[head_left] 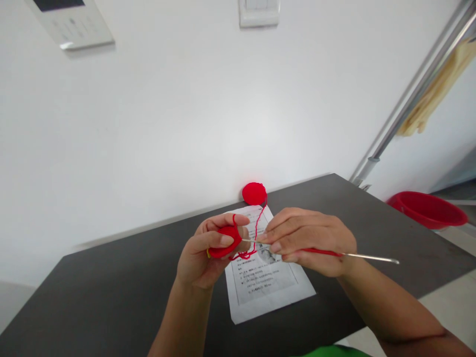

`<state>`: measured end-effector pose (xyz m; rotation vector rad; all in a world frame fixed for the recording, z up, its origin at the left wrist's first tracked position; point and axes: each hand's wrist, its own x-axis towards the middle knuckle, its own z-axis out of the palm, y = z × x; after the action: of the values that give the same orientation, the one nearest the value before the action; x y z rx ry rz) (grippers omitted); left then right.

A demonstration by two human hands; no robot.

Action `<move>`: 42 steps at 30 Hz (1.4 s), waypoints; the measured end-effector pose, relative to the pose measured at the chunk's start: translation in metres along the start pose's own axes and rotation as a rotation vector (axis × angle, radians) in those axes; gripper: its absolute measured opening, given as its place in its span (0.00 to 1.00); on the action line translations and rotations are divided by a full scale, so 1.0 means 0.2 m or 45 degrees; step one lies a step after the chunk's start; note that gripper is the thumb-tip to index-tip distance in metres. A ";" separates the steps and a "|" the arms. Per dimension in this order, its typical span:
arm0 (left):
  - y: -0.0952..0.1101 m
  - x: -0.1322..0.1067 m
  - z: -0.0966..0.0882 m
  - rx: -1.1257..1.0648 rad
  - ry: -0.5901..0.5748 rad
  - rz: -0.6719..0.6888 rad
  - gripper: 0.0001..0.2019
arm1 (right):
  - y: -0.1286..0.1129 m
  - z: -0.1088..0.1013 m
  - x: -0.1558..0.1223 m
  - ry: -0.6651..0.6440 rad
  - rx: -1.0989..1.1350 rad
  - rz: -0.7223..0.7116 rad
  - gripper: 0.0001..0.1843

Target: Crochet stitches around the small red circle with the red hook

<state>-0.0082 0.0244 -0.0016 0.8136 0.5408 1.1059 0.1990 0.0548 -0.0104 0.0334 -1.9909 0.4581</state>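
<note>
Above the printed sheet point(266, 292): left hand point(203, 255) pinches a red crochet piece point(225, 243); right hand point(308, 240) grips a crochet hook point(357, 256), tip at the piece. Yarn point(258, 223) runs to the ball point(254, 193) behind the sheet.
</note>
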 end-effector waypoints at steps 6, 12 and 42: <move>0.01 -0.01 -0.05 0.237 0.123 0.057 0.10 | 0.02 0.05 -0.02 0.297 0.453 0.347 0.06; 0.01 0.00 -0.07 0.297 0.154 0.055 0.13 | 0.03 0.09 -0.05 0.381 0.502 0.457 0.06; -0.03 -0.02 -0.01 0.517 0.197 0.125 0.20 | 0.08 0.05 -0.04 0.070 -0.197 -0.031 0.11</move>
<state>-0.0077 0.0205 -0.0085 1.1205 0.8817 1.1722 0.1901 0.0656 -0.0257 -0.0512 -1.9642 0.2859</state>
